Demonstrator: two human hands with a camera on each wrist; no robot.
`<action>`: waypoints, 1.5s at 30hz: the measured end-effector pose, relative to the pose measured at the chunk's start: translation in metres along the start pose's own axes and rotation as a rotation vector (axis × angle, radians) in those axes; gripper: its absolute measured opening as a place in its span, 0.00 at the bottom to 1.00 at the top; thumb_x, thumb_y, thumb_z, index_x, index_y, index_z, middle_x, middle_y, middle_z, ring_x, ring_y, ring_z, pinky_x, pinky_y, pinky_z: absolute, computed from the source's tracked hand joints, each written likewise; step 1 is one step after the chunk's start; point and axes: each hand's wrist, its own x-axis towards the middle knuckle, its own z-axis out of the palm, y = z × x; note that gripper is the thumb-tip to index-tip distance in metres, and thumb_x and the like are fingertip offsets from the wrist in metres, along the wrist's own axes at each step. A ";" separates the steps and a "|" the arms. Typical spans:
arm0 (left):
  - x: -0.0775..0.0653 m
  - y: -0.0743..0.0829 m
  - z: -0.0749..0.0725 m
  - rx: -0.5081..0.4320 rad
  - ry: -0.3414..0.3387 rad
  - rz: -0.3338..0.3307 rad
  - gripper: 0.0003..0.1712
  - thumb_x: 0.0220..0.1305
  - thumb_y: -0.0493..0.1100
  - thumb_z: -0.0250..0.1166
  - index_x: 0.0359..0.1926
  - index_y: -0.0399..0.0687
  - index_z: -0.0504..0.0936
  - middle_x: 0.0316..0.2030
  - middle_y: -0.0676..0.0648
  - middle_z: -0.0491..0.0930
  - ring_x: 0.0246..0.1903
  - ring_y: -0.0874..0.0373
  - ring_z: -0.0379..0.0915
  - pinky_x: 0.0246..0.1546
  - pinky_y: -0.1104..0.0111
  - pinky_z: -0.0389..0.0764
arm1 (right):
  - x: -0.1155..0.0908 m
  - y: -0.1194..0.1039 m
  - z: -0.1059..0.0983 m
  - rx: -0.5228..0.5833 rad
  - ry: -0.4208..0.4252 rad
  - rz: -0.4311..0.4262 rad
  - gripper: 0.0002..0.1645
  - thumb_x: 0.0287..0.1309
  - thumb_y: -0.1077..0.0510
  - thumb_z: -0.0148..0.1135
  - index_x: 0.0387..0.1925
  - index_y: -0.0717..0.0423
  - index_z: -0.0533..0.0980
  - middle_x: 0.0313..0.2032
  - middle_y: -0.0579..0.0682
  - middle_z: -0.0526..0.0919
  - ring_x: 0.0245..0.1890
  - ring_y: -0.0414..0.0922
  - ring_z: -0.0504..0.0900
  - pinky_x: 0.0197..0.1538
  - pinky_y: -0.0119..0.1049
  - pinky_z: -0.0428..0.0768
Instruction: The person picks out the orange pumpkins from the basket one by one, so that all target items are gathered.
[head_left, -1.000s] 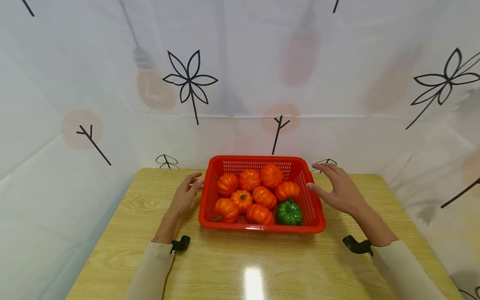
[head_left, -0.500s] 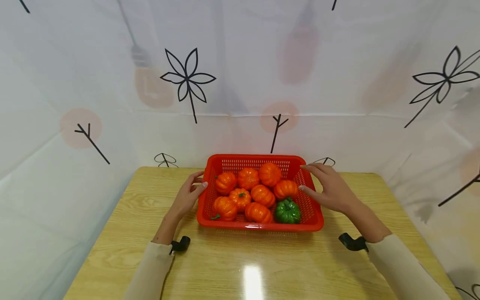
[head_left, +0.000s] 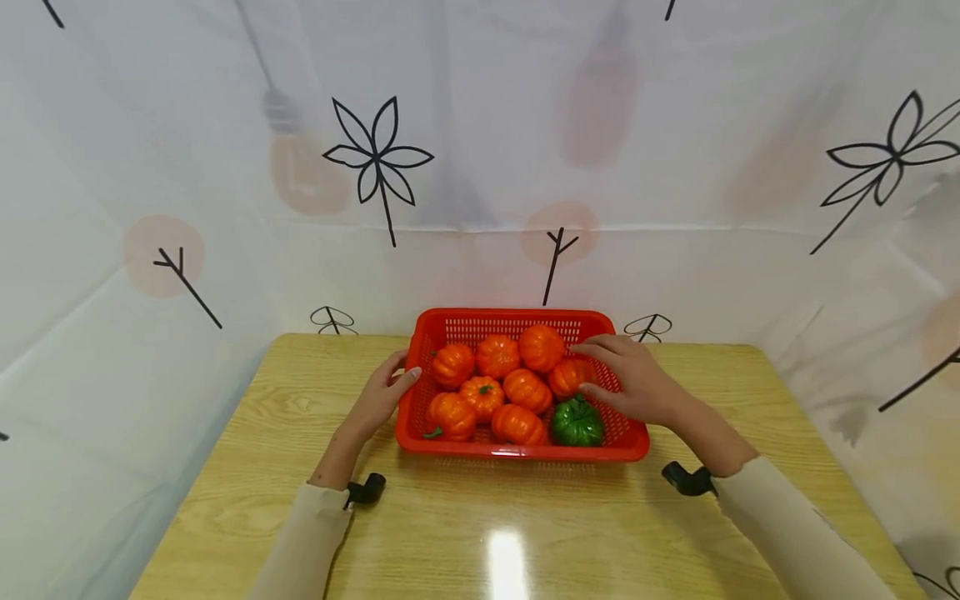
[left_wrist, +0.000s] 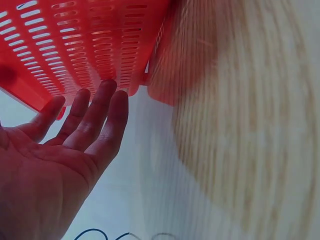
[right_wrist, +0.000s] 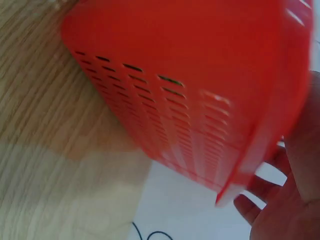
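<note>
A red plastic basket (head_left: 517, 452) with slotted walls stands on the table. In it lie several small orange pumpkins (head_left: 527, 390) and a green pumpkin (head_left: 577, 422) at the front right. My left hand (head_left: 377, 400) holds the basket's left rim, thumb over the edge; in the left wrist view its fingers (left_wrist: 90, 122) lie against the outer wall. My right hand (head_left: 637, 379) reaches over the right rim, fingers spread, above the rightmost orange pumpkin (head_left: 566, 377), partly covering it. Whether the fingertips touch it is unclear. The right wrist view shows mostly the basket's outer wall (right_wrist: 150, 95).
The basket sits near the back of the wooden table (head_left: 450, 525). Behind it and at both sides hangs a pale cloth (head_left: 480, 167) with printed flowers. Each wrist wears a black camera mount, such as the right mount (head_left: 686, 479).
My right hand has moved left, from beside the right rim to over the basket's contents. My left hand has shifted slightly right, bringing its thumb over the left rim.
</note>
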 end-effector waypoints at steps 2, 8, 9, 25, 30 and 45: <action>-0.001 0.000 0.001 0.001 0.002 -0.007 0.29 0.82 0.52 0.58 0.76 0.47 0.69 0.68 0.38 0.73 0.58 0.41 0.80 0.54 0.57 0.87 | 0.002 0.000 0.004 -0.003 -0.018 -0.022 0.30 0.62 0.56 0.75 0.65 0.55 0.80 0.59 0.56 0.82 0.60 0.59 0.78 0.61 0.66 0.74; -0.003 0.000 0.002 -0.003 0.014 -0.007 0.28 0.82 0.52 0.57 0.75 0.46 0.69 0.67 0.37 0.74 0.59 0.41 0.79 0.55 0.58 0.86 | 0.008 0.000 0.010 -0.026 -0.088 -0.040 0.29 0.62 0.59 0.73 0.65 0.55 0.80 0.59 0.56 0.82 0.59 0.58 0.80 0.61 0.63 0.77; -0.003 -0.001 0.002 -0.002 0.014 -0.004 0.29 0.82 0.52 0.57 0.75 0.45 0.69 0.68 0.37 0.74 0.59 0.40 0.79 0.55 0.58 0.86 | 0.008 0.000 0.010 -0.025 -0.107 -0.033 0.29 0.62 0.60 0.73 0.65 0.55 0.80 0.59 0.56 0.81 0.59 0.58 0.80 0.61 0.61 0.78; -0.003 -0.004 0.004 -0.014 0.018 0.001 0.28 0.82 0.52 0.57 0.75 0.47 0.69 0.68 0.38 0.73 0.59 0.40 0.79 0.55 0.58 0.86 | 0.017 -0.001 0.014 -0.055 -0.246 0.027 0.28 0.55 0.70 0.75 0.58 0.55 0.83 0.57 0.57 0.81 0.53 0.57 0.83 0.56 0.56 0.85; -0.002 -0.003 0.004 -0.020 0.025 0.006 0.28 0.82 0.52 0.57 0.76 0.47 0.69 0.69 0.38 0.72 0.59 0.39 0.79 0.55 0.58 0.86 | 0.020 0.000 0.016 -0.050 -0.239 0.044 0.28 0.55 0.69 0.75 0.58 0.54 0.83 0.56 0.56 0.82 0.52 0.56 0.83 0.57 0.57 0.85; 0.000 -0.005 0.007 -0.053 0.069 0.019 0.32 0.81 0.48 0.59 0.79 0.49 0.63 0.69 0.36 0.71 0.61 0.39 0.78 0.57 0.51 0.85 | 0.016 0.001 0.016 -0.044 -0.221 0.053 0.29 0.53 0.70 0.73 0.58 0.55 0.83 0.55 0.54 0.82 0.51 0.54 0.82 0.55 0.54 0.85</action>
